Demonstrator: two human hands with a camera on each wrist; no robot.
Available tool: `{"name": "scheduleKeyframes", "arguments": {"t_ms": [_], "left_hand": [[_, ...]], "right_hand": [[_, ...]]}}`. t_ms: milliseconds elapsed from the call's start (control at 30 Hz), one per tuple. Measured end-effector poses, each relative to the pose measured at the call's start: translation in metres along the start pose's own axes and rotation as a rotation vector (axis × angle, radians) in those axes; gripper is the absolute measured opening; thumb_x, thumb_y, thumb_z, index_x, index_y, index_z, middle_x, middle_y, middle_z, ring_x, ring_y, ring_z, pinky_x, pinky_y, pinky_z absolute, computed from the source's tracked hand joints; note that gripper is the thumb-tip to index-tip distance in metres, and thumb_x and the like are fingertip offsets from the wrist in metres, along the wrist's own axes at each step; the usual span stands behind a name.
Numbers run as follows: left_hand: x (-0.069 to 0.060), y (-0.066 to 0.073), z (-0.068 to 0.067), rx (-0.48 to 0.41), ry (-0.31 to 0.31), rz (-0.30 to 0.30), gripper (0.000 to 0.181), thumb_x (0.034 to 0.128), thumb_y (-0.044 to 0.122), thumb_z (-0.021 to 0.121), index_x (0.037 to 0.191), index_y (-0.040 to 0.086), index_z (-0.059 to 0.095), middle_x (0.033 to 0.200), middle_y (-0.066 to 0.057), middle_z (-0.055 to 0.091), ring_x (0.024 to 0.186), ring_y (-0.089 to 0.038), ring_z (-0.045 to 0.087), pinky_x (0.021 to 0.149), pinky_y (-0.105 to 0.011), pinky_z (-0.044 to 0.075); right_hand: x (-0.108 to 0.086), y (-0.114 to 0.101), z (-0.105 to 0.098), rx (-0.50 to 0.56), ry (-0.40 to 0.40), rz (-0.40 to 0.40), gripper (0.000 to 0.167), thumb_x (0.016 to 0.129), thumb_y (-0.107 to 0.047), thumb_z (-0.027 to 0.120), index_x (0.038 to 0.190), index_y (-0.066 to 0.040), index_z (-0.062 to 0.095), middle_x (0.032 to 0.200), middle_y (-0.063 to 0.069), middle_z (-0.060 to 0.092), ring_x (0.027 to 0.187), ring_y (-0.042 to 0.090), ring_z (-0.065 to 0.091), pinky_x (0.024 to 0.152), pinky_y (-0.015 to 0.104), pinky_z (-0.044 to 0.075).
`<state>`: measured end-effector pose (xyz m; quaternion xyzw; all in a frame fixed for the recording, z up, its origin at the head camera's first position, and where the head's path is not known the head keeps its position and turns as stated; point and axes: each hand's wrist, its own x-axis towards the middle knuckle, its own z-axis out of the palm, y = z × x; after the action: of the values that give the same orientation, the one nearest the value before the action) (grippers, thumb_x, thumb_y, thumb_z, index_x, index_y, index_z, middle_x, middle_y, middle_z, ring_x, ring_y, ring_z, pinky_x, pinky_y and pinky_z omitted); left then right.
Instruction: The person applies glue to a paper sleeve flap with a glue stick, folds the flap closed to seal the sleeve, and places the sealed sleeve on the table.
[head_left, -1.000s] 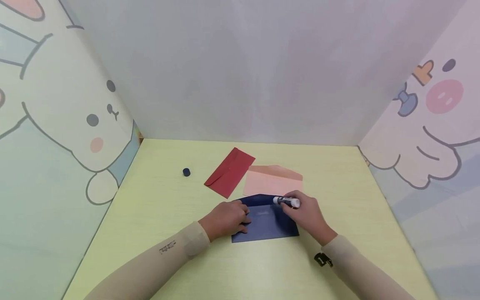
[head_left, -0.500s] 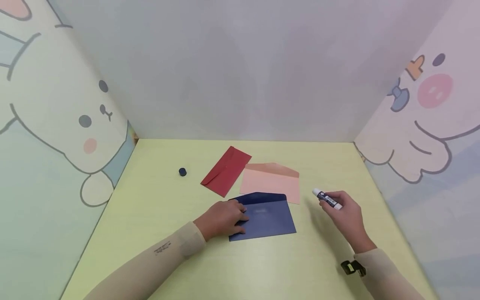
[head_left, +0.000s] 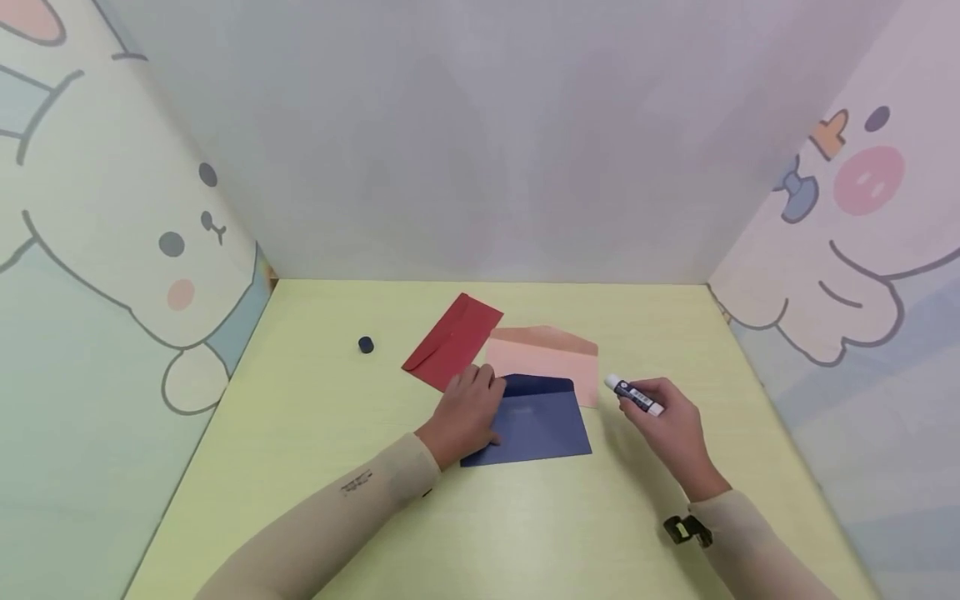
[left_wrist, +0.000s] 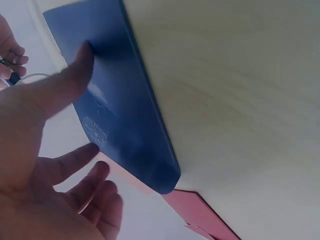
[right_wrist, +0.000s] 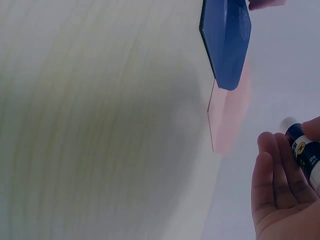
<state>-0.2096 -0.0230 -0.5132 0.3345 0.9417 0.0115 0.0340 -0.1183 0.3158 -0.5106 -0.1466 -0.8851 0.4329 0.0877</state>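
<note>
A dark blue envelope (head_left: 536,427) lies on the table with its flap unfolded toward the far side. My left hand (head_left: 467,414) is over its left end; in the left wrist view the thumb (left_wrist: 82,62) rests on the envelope and the index finger reaches the flap's edge, the other fingers loosely bent. My right hand (head_left: 675,423) holds a glue stick (head_left: 636,396) between thumb and fingers, right of the envelope and above the table. The glue stick has a dark label and white ends. A pale smear shows on the blue envelope.
A pink envelope (head_left: 543,354), flap unfolded, lies partly under the blue one. Left of it is a red envelope (head_left: 453,343) with its flap folded over. A small dark cap (head_left: 365,344) stands at the far left. Walls border the yellow table (head_left: 315,400).
My right hand has lifted the glue stick off the blue envelope and moved right, then slightly back left. The left hand has shifted up to the flap; the blue envelope has slid slightly away.
</note>
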Motion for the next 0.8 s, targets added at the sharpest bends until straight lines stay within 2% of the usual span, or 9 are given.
{"name": "scheduleKeyframes", "arguments": {"t_ms": [67,233,300,367,467,567,700,800], "left_hand": [[0.003,-0.002,0.001,-0.001,0.002,-0.005,0.091,0.0836,0.057,0.107,0.15,0.012,0.065,0.137,-0.008,0.066,0.128,-0.025,0.059,0.096,-0.037,0.054],[0.01,-0.008,-0.002,-0.059,-0.058,-0.063,0.109,0.0853,0.054,0.106,0.169,0.006,0.054,0.157,-0.015,0.063,0.143,-0.03,0.058,0.114,-0.044,0.059],[0.013,-0.01,-0.003,-0.084,-0.083,-0.079,0.11,0.0857,0.053,0.106,0.17,0.005,0.053,0.158,-0.016,0.062,0.144,-0.031,0.057,0.117,-0.045,0.058],[0.014,-0.012,-0.003,-0.104,-0.087,-0.078,0.102,0.0862,0.051,0.106,0.163,0.005,0.058,0.15,-0.014,0.065,0.137,-0.029,0.058,0.113,-0.043,0.058],[0.012,-0.012,-0.001,-0.115,-0.061,-0.042,0.082,0.0876,0.047,0.107,0.147,0.01,0.064,0.134,-0.01,0.067,0.124,-0.026,0.059,0.102,-0.04,0.057],[0.01,-0.012,0.001,-0.131,-0.052,-0.002,0.064,0.0926,0.04,0.104,0.138,0.012,0.068,0.125,-0.007,0.069,0.116,-0.023,0.062,0.098,-0.036,0.058],[0.012,-0.011,0.004,-0.19,-0.141,-0.005,0.052,0.101,0.033,0.097,0.141,0.012,0.071,0.127,-0.005,0.071,0.116,-0.02,0.065,0.102,-0.032,0.064],[0.018,-0.011,0.004,-0.287,-0.237,-0.05,0.045,0.1068,0.027,0.089,0.143,0.011,0.068,0.13,-0.005,0.069,0.119,-0.019,0.064,0.106,-0.034,0.064]], "right_hand": [[-0.001,-0.001,0.001,-0.001,-0.002,0.002,0.037,0.107,-0.023,0.088,0.136,-0.005,0.077,0.131,0.026,0.085,0.088,-0.007,0.069,0.071,0.02,0.06],[-0.002,-0.001,0.002,0.007,-0.001,0.008,0.036,0.107,-0.022,0.088,0.136,-0.004,0.077,0.13,0.026,0.086,0.088,-0.008,0.069,0.071,0.02,0.059],[-0.004,0.0,0.002,0.008,-0.007,0.012,0.037,0.107,-0.023,0.088,0.137,-0.004,0.076,0.13,0.026,0.086,0.088,-0.008,0.068,0.07,0.02,0.059],[-0.004,0.0,0.002,0.005,-0.017,0.014,0.038,0.108,-0.023,0.088,0.138,-0.003,0.076,0.131,0.026,0.085,0.088,-0.008,0.068,0.07,0.02,0.059],[-0.005,0.0,0.002,0.003,-0.023,0.017,0.038,0.108,-0.024,0.087,0.138,-0.003,0.076,0.131,0.027,0.085,0.088,-0.007,0.068,0.07,0.021,0.059],[-0.005,0.0,0.002,0.015,-0.018,0.018,0.036,0.109,-0.023,0.086,0.137,-0.003,0.076,0.13,0.026,0.086,0.088,-0.007,0.069,0.071,0.02,0.06],[-0.005,0.001,0.001,0.034,-0.024,0.024,0.037,0.109,-0.022,0.086,0.138,-0.003,0.075,0.129,0.025,0.087,0.088,-0.009,0.071,0.072,0.019,0.061],[-0.004,0.001,0.002,0.036,-0.029,0.028,0.037,0.109,-0.023,0.086,0.138,-0.003,0.075,0.128,0.025,0.087,0.088,-0.01,0.071,0.073,0.019,0.061]]}}
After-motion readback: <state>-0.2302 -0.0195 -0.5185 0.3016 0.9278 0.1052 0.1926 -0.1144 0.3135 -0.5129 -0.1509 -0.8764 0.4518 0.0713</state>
